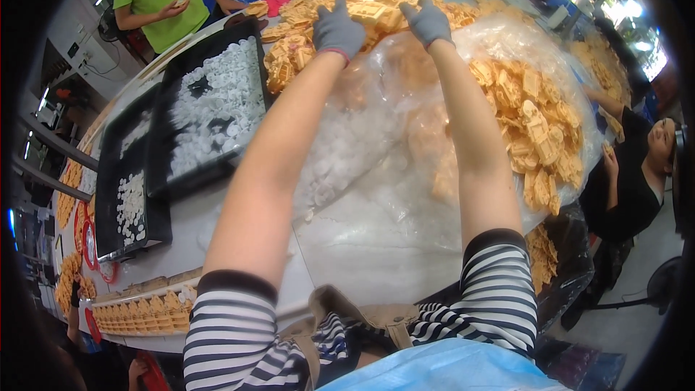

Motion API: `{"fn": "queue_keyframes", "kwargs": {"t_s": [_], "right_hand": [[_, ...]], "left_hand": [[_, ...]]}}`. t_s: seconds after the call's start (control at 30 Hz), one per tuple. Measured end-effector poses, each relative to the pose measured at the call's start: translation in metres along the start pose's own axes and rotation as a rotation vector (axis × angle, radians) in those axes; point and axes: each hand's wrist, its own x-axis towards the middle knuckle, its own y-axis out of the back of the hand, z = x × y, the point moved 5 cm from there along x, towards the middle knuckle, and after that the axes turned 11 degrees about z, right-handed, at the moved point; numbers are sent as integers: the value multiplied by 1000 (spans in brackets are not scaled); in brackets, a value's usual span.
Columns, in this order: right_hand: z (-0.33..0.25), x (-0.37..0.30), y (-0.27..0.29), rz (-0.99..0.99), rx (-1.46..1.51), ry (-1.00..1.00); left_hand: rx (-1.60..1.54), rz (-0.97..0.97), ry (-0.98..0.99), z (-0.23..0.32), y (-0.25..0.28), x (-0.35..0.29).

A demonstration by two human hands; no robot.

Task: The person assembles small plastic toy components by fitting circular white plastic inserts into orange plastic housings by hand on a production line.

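Both my arms stretch far over the table to a heap of orange-yellow moulded plastic parts [289, 54]. My left hand [339, 31], in a grey glove, lies on the near side of the heap with its fingers apart. To its right, my right hand [430, 23], also gloved in grey, rests at the heap with fingers spread. Between the hands sits a larger, paler yellow part [368, 13]; neither hand is visibly closed on it. Some fingertips are hidden among the parts. Below the hands, a clear plastic bag [391, 94] spreads over the table.
On the left, black trays [156, 166] hold many small white pieces. More orange-yellow parts [536, 123] lie on plastic at the right. A row of parts [141, 315] stands at the lower left. A person in green [163, 0] stands far left; another in black [622, 174] is at right.
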Motion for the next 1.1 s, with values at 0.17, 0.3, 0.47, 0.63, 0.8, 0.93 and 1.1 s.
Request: {"fn": "queue_keyframes", "kwargs": {"t_s": [0.17, 0.3, 0.47, 0.63, 0.8, 0.93, 1.1], "right_hand": [[34, -19, 13, -68, 154, -74], [54, -53, 53, -24, 293, -72], [44, -94, 114, 52, 479, -40], [191, -131, 238, 421, 240, -200], [242, -169, 250, 344, 259, -377], [189, -180, 199, 77, 103, -110], [78, -172, 150, 372, -187, 554]], "left_hand": [[-7, -136, -42, 4, -5, -39], [34, -290, -58, 24, -5, -51], [153, -136, -234, -47, -4, -13], [-340, 15, -200, 11, 82, -90], [-432, -124, -88, -19, 142, -170], [-590, -172, 151, -63, 189, -237], [-545, -12, 322, -82, 259, -308]]}}
